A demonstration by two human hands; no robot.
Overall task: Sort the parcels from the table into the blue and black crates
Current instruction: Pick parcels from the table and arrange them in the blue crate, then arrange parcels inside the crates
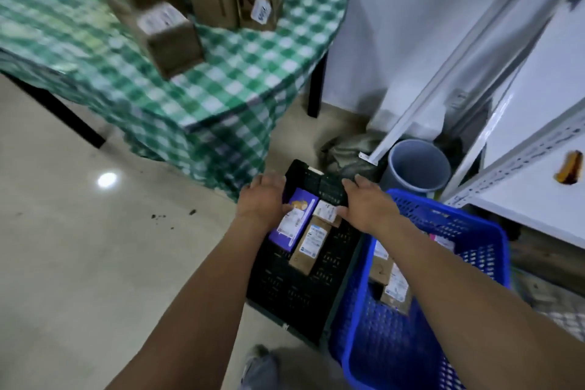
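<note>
Reaching both arms down into the black crate (275, 298), which stands on the floor near me, touching the blue crate (474, 231) on its right. Item: left hand (262, 201), back uppermost at the crate's far left corner, thumb lying on the purple parcel (294, 228); fingers look loosely extended, not wrapped round anything. Item: right hand (368, 204), back uppermost at the far right, thumb touching the small white-labelled box (326, 210); fingers likewise straight, gripping nothing that shows. Item: long brown carton (310, 245), flat on the crate floor, hard against the purple parcel's right edge. My judgement is that the hands bracket these three to press them into one tight row at the far end, so the near half of the crate stays free for more. Item: brown parcels (395, 288) in the blue crate, lying by its left wall. Item: bench (237, 73) under a green checked cloth, far and left, with cardboard parcels (171, 35) on it not yet sorted, so the work seems well short of done. Item: grey bin (414, 165), beyond the crates.
</note>
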